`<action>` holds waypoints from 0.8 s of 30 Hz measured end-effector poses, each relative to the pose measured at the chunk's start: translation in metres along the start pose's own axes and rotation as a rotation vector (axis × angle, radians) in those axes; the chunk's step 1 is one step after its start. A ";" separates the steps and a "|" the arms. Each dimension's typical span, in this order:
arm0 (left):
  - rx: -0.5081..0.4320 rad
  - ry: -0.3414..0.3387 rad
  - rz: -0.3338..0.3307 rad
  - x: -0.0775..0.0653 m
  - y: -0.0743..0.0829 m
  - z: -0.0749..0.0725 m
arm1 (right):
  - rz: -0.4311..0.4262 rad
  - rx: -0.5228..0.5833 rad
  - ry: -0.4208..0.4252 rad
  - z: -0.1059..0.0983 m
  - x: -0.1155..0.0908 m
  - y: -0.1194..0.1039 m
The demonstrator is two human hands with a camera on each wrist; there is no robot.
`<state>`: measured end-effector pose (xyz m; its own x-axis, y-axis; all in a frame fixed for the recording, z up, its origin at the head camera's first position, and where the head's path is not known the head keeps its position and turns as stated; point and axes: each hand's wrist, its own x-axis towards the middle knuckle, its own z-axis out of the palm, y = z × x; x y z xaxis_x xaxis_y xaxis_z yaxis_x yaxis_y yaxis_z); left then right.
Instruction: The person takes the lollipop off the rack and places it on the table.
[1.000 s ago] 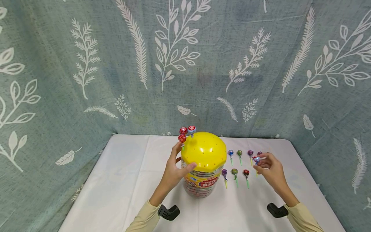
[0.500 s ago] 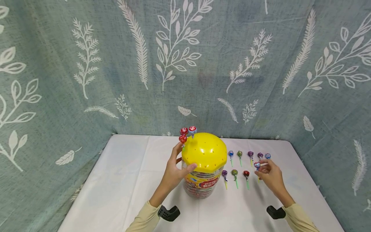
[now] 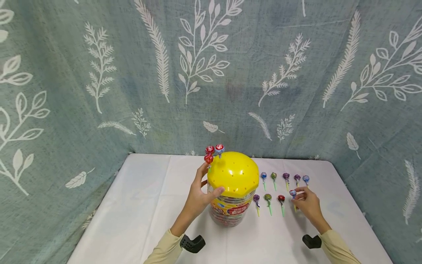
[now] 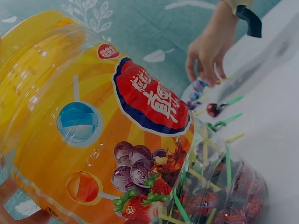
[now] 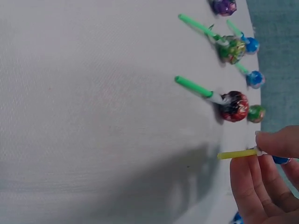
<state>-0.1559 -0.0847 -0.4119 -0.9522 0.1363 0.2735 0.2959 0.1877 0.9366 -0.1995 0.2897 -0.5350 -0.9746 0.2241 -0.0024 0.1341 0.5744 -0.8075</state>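
My left hand (image 3: 197, 198) grips the side of a large clear candy jar (image 3: 227, 212) with a domed yellow lid (image 3: 234, 174), its thumb near the lid's lower edge. Three lollipops, among them a red one (image 3: 208, 158), stand upright at the lid's back left. Through the jar wall in the left wrist view, more lollipops (image 4: 219, 186) show below the printed label. My right hand (image 3: 309, 206) pinches a blue-wrapped lollipop (image 3: 292, 194) by its yellow stick (image 5: 236, 154), low over the table at the right end of the front row. The dark red lollipop (image 3: 281, 198) lies just left of it.
Behind the right hand lies a row of several lollipops, from a blue one (image 3: 263, 175) to another blue one (image 3: 306, 179). A purple (image 3: 256, 198) and a green lollipop (image 3: 268, 197) lie nearer the jar. A leaf-patterned curtain (image 3: 227, 73) hangs around the white table (image 3: 148, 205).
My right hand has carried the blue-wrapped lollipop toward me from the back row, then lower toward the front row's right end. The left hand keeps its grip on the jar.
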 end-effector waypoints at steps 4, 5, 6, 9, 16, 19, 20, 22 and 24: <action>0.001 0.002 0.003 -0.001 0.000 0.000 | 0.019 0.013 -0.027 0.003 0.003 0.010; 0.002 0.003 0.003 -0.001 0.000 0.000 | 0.024 0.016 -0.033 0.004 0.004 0.013; 0.002 0.003 0.004 -0.001 0.000 0.000 | 0.031 0.014 -0.037 0.006 0.005 0.015; 0.006 0.003 0.005 -0.001 0.000 0.001 | 0.022 -0.032 -0.048 0.009 0.007 0.020; 0.010 0.001 0.005 -0.001 0.000 0.002 | -0.084 -0.188 -0.047 0.012 0.008 0.022; 0.013 -0.001 0.009 -0.001 0.000 0.002 | -0.066 -0.216 -0.073 0.012 0.008 0.019; 0.013 -0.001 0.008 -0.001 0.000 0.001 | -0.056 -0.227 -0.087 0.011 0.008 0.017; 0.015 -0.001 0.008 -0.001 -0.001 0.001 | -0.045 -0.253 -0.108 0.010 0.008 0.013; 0.013 0.001 0.005 -0.001 0.000 0.001 | -0.045 -0.278 -0.113 0.008 0.008 0.007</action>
<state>-0.1548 -0.0838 -0.4128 -0.9509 0.1358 0.2782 0.3013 0.2000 0.9323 -0.2080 0.2897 -0.5455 -0.9924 0.1134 -0.0486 0.1192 0.7790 -0.6156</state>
